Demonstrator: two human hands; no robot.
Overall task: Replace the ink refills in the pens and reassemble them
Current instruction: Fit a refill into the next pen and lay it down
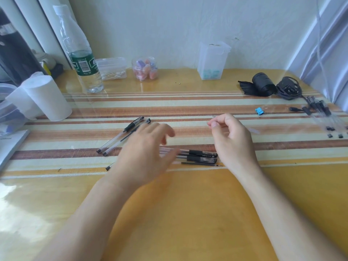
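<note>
Left hand, fingers spread, is hovering over pens; right hand is pinching a small metal part.

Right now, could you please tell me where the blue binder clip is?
In the head view, the blue binder clip lies on the right side of the table, beyond the right hand and left of the loose pens.

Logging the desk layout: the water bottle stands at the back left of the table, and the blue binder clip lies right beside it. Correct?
No. The head view shows the water bottle at the back left of the table, but the blue binder clip lies on the right side, near the black cable.
</note>
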